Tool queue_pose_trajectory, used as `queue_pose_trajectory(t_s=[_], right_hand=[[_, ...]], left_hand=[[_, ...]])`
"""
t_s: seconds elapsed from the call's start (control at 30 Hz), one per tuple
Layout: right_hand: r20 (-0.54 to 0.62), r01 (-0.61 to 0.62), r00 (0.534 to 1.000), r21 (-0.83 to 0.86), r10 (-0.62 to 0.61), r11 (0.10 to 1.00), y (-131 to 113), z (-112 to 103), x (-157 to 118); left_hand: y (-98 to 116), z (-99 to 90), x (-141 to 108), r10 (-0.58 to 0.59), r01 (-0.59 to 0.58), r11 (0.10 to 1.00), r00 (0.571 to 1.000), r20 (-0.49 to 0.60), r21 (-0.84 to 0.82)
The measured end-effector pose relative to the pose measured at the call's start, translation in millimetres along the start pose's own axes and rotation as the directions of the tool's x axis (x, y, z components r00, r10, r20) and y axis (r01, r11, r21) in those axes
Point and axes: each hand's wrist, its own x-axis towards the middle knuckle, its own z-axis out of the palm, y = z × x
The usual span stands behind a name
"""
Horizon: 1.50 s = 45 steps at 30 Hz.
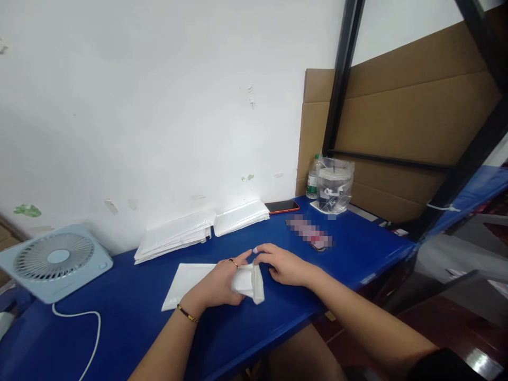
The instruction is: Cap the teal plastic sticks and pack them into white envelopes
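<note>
A flat white padded envelope (188,280) lies on the blue tabletop (222,344) in front of me. Its right end has a folded flap (257,286) that stands up a little. My left hand (218,286) is closed over the envelope, thumb on the near side and index finger reaching along the far side. At the far corner of the flap, my right hand (288,264) has its fingers bent, and the fingertips close on the edge close to my left index fingertip. Part of the envelope is hidden under my left hand.
Two stacks of white envelopes (174,235) (241,217) lie along the wall. A blue fan (59,259) with a white cord is at left. A phone (282,206), a blurred flat item (309,232), a bottle (312,182) and a bagged cup (334,188) are toward the right.
</note>
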Motion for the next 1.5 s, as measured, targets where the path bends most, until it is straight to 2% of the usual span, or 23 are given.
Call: queue_pose_trajectory(t_s=[0.1,0.17,0.27,0.37,0.43,0.5,0.6,0.73,0.8,0.87,0.93,1.0,1.07,1.17,1.23,1.3,1.33,1.37,1.43,1.5], right_hand=[[0.144,0.116,0.984,-0.092,-0.102,0.989,-3.6,-2.9,-8.0],[0.177,0.183,0.971,-0.121,-0.160,0.976,-9.5,2.8,-13.5],[0.200,0.278,0.949,-0.176,-0.242,0.944,-19.3,15.1,-23.5],[0.182,0.343,0.936,-0.267,-0.302,0.901,-29.7,22.8,-33.8],[0.148,0.363,0.931,-0.287,-0.334,0.886,-36.8,24.8,-37.9],[0.138,0.348,0.936,-0.239,-0.323,0.906,-43.2,26.3,-37.9],[0.144,0.227,0.967,-0.112,-0.210,0.967,-49.0,32.0,-30.3],[0.072,0.085,0.994,0.001,-0.085,0.996,-48.3,45.9,-15.9],[-0.016,0.095,0.995,-0.068,-0.096,0.993,-47.6,51.5,-12.8],[-0.125,0.162,0.973,-0.230,-0.194,0.960,-49.3,54.6,-14.1],[-0.159,0.272,0.920,-0.400,-0.359,0.875,-53.7,55.8,-18.5],[-0.103,0.372,0.870,-0.505,-0.483,0.779,-59.4,56.6,-22.7],[-0.042,0.418,0.847,-0.563,-0.529,0.713,-64.0,57.8,-23.7],[-0.028,0.416,0.833,-0.627,-0.553,0.658,-66.6,59.0,-17.1],[-0.034,0.425,0.814,-0.644,-0.579,0.636,-66.1,56.4,-8.6],[-0.034,0.441,0.804,-0.636,-0.593,0.633,-65.4,48.8,1.6],[-0.044,0.439,0.805,-0.625,-0.591,0.645,-65.1,42.7,7.0],[-0.066,0.431,0.811,-0.606,-0.582,0.669,-64.8,35.1,12.9],[-0.180,0.368,0.832,-0.530,-0.525,0.764,-64.1,16.7,27.1],[-0.313,0.254,0.880,-0.324,-0.357,0.911,-62.2,-1.6,47.6]], left_hand=[[11.1,-9.5,-6.5,0.087,-0.091,0.996,0.986,0.143,0.020],[15.4,-12.8,-18.1,0.076,-0.087,0.993,0.989,0.125,0.082],[21.4,-2.8,-48.4,0.000,0.005,0.994,0.999,-0.041,0.112],[30.5,30.3,-82.1,-0.083,0.091,0.995,0.974,-0.209,0.032],[36.8,58.1,-97.5,-0.146,0.162,0.987,0.924,-0.353,0.016],[41.9,81.3,-104.6,-0.157,0.195,0.980,0.868,-0.471,0.031],[46.0,97.2,-103.1,-0.225,0.263,0.964,0.774,-0.592,-0.022],[44.9,91.9,-94.5,-0.363,0.296,0.931,0.692,-0.624,-0.214],[42.5,87.2,-91.7,-0.424,0.279,0.905,0.656,-0.624,-0.322],[40.3,83.2,-90.2,-0.474,0.254,0.875,0.624,-0.621,-0.412],[39.0,79.5,-89.3,-0.506,0.223,0.849,0.604,-0.616,-0.479],[38.3,75.3,-88.6,-0.530,0.194,0.824,0.598,-0.601,-0.533],[38.1,70.4,-87.6,-0.551,0.172,0.797,0.601,-0.579,-0.580],[38.7,61.7,-85.3,-0.577,0.167,0.761,0.617,-0.536,-0.627],[40.0,55.0,-83.3,-0.575,0.150,0.742,0.645,-0.504,-0.654],[40.8,48.3,-82.3,-0.551,0.055,0.717,0.656,-0.516,-0.695],[40.4,45.5,-82.8,-0.541,-0.018,0.701,0.637,-0.549,-0.713],[39.1,43.5,-84.2,-0.540,-0.092,0.689,0.596,-0.594,-0.719],[33.4,42.7,-89.8,-0.563,-0.184,0.690,0.471,-0.679,-0.700],[24.4,47.4,-97.6,-0.600,-0.170,0.709,0.366,-0.711,-0.685]])
